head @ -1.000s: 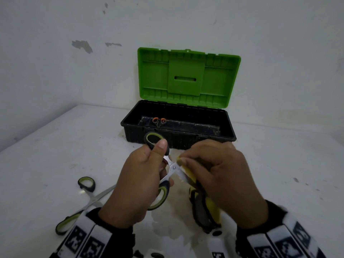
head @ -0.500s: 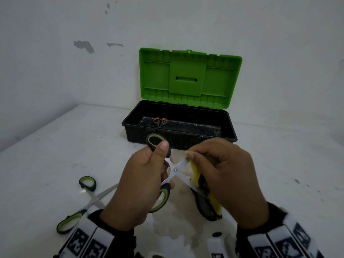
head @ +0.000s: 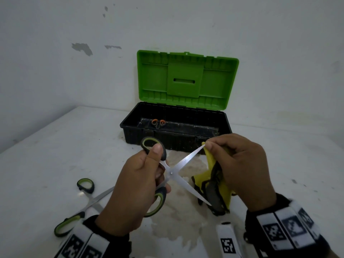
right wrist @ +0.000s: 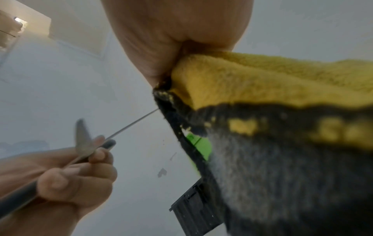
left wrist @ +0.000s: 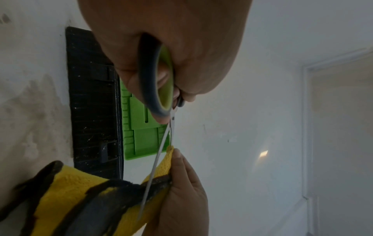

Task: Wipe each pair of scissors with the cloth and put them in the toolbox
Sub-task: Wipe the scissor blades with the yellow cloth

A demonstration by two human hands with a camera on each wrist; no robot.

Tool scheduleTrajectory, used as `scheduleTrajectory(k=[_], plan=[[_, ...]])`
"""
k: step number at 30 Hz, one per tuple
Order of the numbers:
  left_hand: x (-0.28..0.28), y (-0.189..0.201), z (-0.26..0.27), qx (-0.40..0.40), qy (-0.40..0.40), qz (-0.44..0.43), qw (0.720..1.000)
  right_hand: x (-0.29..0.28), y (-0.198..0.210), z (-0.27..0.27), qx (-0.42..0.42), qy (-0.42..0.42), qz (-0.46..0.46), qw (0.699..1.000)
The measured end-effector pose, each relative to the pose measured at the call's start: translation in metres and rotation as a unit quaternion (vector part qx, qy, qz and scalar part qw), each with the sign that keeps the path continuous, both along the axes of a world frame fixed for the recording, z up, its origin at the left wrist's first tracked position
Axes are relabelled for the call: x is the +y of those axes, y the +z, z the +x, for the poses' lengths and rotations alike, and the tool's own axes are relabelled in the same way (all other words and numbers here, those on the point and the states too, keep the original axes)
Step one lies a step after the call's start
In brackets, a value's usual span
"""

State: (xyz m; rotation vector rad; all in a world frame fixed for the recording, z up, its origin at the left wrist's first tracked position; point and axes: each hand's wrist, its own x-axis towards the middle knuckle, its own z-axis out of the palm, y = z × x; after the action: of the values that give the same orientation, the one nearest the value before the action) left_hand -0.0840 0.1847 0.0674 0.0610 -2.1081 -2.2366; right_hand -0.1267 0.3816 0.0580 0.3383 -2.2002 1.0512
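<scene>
Scissors (head: 174,172) with green-and-grey handles sit spread wide in mid-air near the camera, the left hand (head: 137,189) curled round their handle loops while the right hand (head: 240,168) pinches a yellow-and-grey cloth (head: 214,185) over the tip of the upper blade. At near left, a second pair of scissors (head: 81,202) lies open on the white table (head: 55,146), seemingly not yet cleaned. Farther back stands the black toolbox (head: 176,138), its green lid (head: 186,79) raised against the wall, with the orange handles of another pair (head: 158,122) showing inside. The work appears to be mid-wipe on the held pair; the lower blade looks next in line for the cloth, after which the blades would need closing before the pair goes forward into the box.
</scene>
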Motion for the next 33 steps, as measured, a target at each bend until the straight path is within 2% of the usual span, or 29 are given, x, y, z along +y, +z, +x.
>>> scheduleTrajectory(k=[4, 7, 9, 11, 14, 18, 21, 24, 26, 29, 31, 32, 33], plan=[[-0.005, 0.005, -0.001, 0.045, 0.009, -0.017, 0.999, 0.016, 0.000, -0.005, -0.055, -0.017, -0.063, 0.996], [-0.012, 0.002, -0.005, 0.134, 0.022, -0.122, 0.983, 0.024, 0.011, -0.001, -0.095, 0.020, -0.089, 0.991], [-0.016, -0.006, -0.010, 0.216, 0.041, -0.209, 0.953, 0.025, 0.022, 0.006, -0.129, 0.069, -0.092, 0.985], [-0.019, -0.016, -0.018, 0.294, 0.057, -0.301, 0.906, 0.019, 0.030, 0.014, -0.165, 0.116, -0.065, 0.977], [-0.013, -0.023, -0.025, 0.346, 0.049, -0.395, 0.850, 0.005, 0.029, 0.023, -0.192, 0.169, -0.003, 0.967], [-0.001, -0.025, -0.026, 0.377, 0.027, -0.443, 0.813, -0.013, 0.017, 0.028, -0.170, 0.169, 0.085, 0.967], [0.004, -0.026, -0.023, 0.392, 0.015, -0.454, 0.800, -0.020, 0.008, 0.028, -0.153, 0.171, 0.063, 0.971], [0.003, -0.025, -0.022, 0.382, 0.004, -0.436, 0.815, -0.021, 0.006, 0.026, -0.137, 0.173, 0.040, 0.975], [-0.002, -0.025, -0.021, 0.357, 0.013, -0.396, 0.846, -0.020, 0.005, 0.026, -0.123, 0.171, 0.032, 0.977], [-0.007, -0.025, -0.017, 0.282, 0.091, -0.309, 0.904, -0.016, 0.005, 0.024, -0.072, 0.147, 0.015, 0.986], [-0.006, -0.021, -0.011, 0.156, 0.132, -0.188, 0.961, -0.015, 0.002, 0.023, -0.028, 0.137, 0.017, 0.990], [-0.005, -0.018, -0.010, 0.069, 0.119, -0.098, 0.986, -0.015, 0.000, 0.023, -0.013, 0.132, 0.023, 0.991], [-0.004, -0.018, -0.011, -0.021, 0.084, 0.006, 0.996, -0.016, -0.003, 0.023, -0.002, 0.128, 0.032, 0.991]])
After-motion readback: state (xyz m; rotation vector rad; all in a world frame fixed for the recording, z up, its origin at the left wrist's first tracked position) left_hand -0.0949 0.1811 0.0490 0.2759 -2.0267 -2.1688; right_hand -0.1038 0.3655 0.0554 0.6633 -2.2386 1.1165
